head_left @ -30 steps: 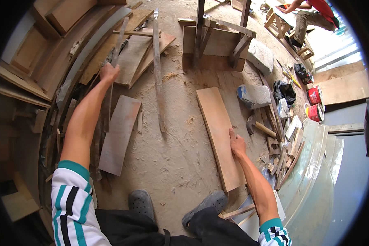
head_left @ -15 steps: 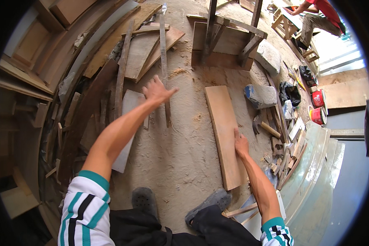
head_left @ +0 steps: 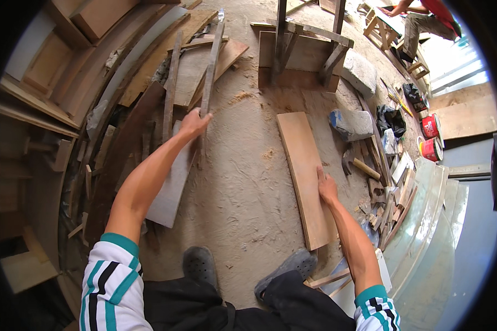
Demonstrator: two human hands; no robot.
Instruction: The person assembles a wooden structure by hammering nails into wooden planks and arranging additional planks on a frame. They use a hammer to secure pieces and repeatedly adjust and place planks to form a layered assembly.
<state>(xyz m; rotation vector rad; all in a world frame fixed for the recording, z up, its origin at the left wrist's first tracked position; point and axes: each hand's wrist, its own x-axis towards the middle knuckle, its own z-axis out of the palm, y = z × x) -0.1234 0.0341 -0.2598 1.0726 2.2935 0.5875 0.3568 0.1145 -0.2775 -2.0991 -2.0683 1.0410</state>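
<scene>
My left hand [head_left: 193, 123] is closed round a long, narrow wooden strip [head_left: 210, 71], which slants up and away from me. Just under that forearm lies a pale grey board [head_left: 173, 190]. On the right, a flat tan wooden board [head_left: 302, 174] stretches lengthwise before me, and my right hand [head_left: 327, 186] grips its right edge. One finger of that hand lies along the top face; the others are partly hidden. A second dark strip [head_left: 172, 88] runs nearly parallel to the held one.
A wooden stool-like frame [head_left: 298, 58] lies ahead with its legs upward. Right of the board are a whitish block [head_left: 352, 126], a hammer [head_left: 364, 167], red cans [head_left: 431, 149], scraps and glass sheets [head_left: 417, 220]. Wood pieces crowd the left. Another person [head_left: 422, 25] sits far right.
My left hand, spread above the floor before, has closed on the wooden strip. The strip's near end has shifted left and it now slants. My right hand stays at the board's edge.
</scene>
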